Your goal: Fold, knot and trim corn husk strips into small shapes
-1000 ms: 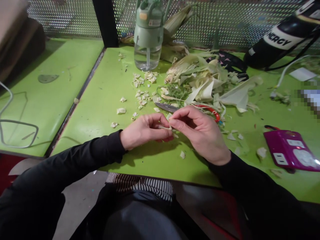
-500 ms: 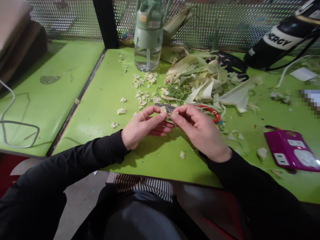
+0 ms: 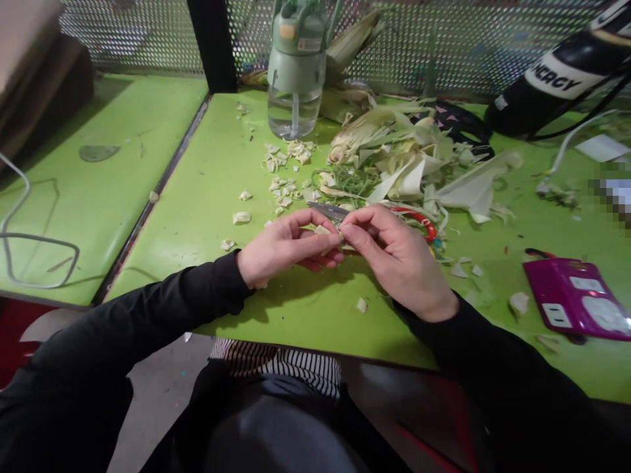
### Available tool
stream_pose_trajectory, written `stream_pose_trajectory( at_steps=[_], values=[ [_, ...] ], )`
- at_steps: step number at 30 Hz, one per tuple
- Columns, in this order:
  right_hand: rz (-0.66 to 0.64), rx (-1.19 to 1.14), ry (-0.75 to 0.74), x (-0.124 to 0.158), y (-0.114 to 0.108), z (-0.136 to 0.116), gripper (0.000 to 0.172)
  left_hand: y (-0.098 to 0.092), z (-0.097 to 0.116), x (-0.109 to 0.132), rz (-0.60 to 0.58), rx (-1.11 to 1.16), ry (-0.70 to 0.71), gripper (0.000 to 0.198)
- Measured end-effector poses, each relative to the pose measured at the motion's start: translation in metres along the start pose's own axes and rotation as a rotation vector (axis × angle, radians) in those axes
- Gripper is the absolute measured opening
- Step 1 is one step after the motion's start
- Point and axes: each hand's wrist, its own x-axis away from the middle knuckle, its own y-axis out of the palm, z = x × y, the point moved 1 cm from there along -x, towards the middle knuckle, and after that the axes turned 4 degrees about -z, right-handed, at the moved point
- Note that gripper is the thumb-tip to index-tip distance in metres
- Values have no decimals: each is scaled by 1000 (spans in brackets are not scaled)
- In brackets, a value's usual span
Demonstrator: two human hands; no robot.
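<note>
My left hand (image 3: pixel 300 243) pinches a small pale piece of corn husk (image 3: pixel 323 230) between thumb and fingers. Against it, my right hand (image 3: pixel 389 253) is closed in a pinch at the piece's right end, and the fingertips of both hands meet. Whatever lies between the right fingertips is too small to make out. Just behind the hands lie scissors with dark blades (image 3: pixel 329 210) and a red handle (image 3: pixel 419 220), partly hidden by my right hand. Small folded husk pieces (image 3: pixel 241 217) are scattered left of them, and a heap of husks (image 3: pixel 409 164) lies behind.
A green water bottle (image 3: pixel 296 72) stands near the mesh screen (image 3: pixel 148 39). A black bottle (image 3: pixel 552 79) leans at the back right. On the right lies a purple power strip (image 3: pixel 574 295). A grey cable (image 3: pixel 73 263) and brown bags (image 3: pixel 44 72) are on the left.
The fingertips of both hands have drawn closer together, and my left thumb has moved right over the husk piece, covering more of it. The view has shifted slightly.
</note>
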Motion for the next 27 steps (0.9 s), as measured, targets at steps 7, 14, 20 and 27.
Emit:
stream_pose_trajectory(
  at_steps=[7,14,20,27],
  values=[
    [16,56,-9,4,3,-5,18,1,-4,-2,-39,78,-91,13],
    [105,47,-43,6,0,-8,19,2,-4,1,-158,245,-174,12],
    [205,243,-103,8,1,-10,27,2,-7,-2,113,242,130,14],
    [106,281,-7,7,10,-3,23,1,-19,-9,194,227,279,18]
  ],
)
